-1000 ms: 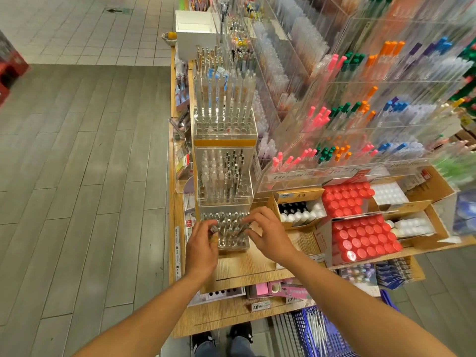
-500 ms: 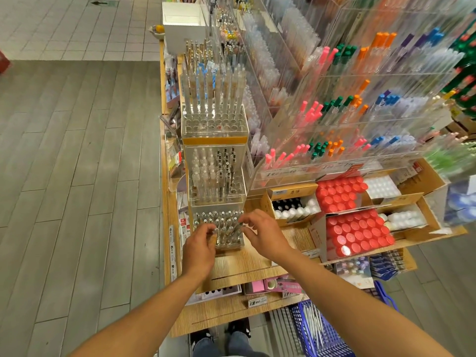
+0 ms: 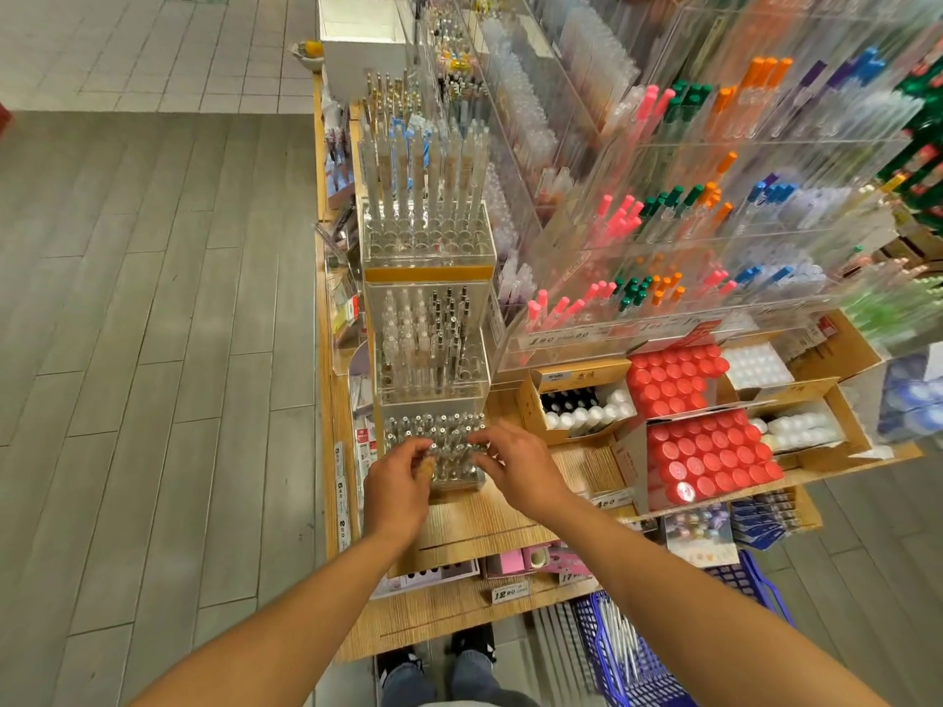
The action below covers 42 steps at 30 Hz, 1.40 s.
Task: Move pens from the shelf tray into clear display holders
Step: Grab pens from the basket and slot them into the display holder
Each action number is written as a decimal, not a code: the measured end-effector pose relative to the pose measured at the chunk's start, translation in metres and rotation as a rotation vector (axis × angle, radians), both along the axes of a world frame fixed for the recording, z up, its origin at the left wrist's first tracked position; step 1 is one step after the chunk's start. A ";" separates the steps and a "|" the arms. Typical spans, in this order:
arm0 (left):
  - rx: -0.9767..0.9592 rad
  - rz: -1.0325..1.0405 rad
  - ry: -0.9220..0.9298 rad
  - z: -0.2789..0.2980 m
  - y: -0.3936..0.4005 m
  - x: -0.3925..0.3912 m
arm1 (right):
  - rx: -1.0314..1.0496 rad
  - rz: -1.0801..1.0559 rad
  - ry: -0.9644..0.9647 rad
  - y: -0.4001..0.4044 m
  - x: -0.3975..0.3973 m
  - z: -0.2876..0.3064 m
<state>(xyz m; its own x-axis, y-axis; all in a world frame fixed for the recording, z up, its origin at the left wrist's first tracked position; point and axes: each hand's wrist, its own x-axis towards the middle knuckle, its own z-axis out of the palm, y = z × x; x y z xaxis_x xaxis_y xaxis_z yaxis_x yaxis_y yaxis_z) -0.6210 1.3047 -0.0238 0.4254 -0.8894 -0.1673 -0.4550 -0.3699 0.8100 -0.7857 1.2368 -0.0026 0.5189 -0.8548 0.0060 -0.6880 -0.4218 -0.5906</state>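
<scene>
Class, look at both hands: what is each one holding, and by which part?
Left hand pinches a tan-tipped pen near its top; right hand fingers touch pens in the holder, grip unclear.

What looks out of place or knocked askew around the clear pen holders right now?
Nothing stands out. The three stacked clear pen holders sit squarely in line, pens upright in their holes. Both the left hand and right hand work at the lowest holder. The red-capped bottles sit in tidy rows. No spills or damage show.
</scene>
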 end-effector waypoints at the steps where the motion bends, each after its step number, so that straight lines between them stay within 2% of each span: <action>1: 0.002 0.000 0.005 0.000 0.000 0.000 | 0.026 -0.017 -0.002 0.000 -0.002 -0.001; 9: 0.026 -0.004 0.014 0.002 0.000 0.003 | 0.081 -0.169 -0.001 -0.005 0.002 -0.005; 15: 0.047 -0.007 0.005 0.008 -0.003 0.004 | 0.129 -0.159 -0.015 -0.003 -0.002 -0.006; 23: 0.043 -0.044 0.018 0.012 0.005 0.010 | 0.249 -0.285 -0.049 0.006 -0.023 -0.006; 27: 0.029 -0.064 0.001 0.016 0.009 0.010 | 0.357 -0.389 -0.166 0.016 -0.032 -0.003; 33: 0.037 -0.048 -0.022 0.019 0.015 0.002 | 0.586 -0.549 -0.500 0.040 -0.053 0.007; 38: 0.120 0.037 0.098 0.020 0.022 -0.018 | 0.681 -0.666 -0.662 0.068 -0.086 0.015; 42: 0.141 -0.083 0.169 0.018 0.033 -0.048 | 0.688 -0.746 -0.705 0.097 -0.130 0.015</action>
<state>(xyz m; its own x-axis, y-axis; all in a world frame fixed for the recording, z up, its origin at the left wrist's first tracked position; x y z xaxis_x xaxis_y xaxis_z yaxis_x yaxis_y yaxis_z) -0.6687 1.3375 -0.0056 0.3075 -0.8828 -0.3552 -0.3510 -0.4521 0.8200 -0.9154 1.3341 0.0128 -0.0311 -0.8763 -0.4808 -0.0684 0.4818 -0.8736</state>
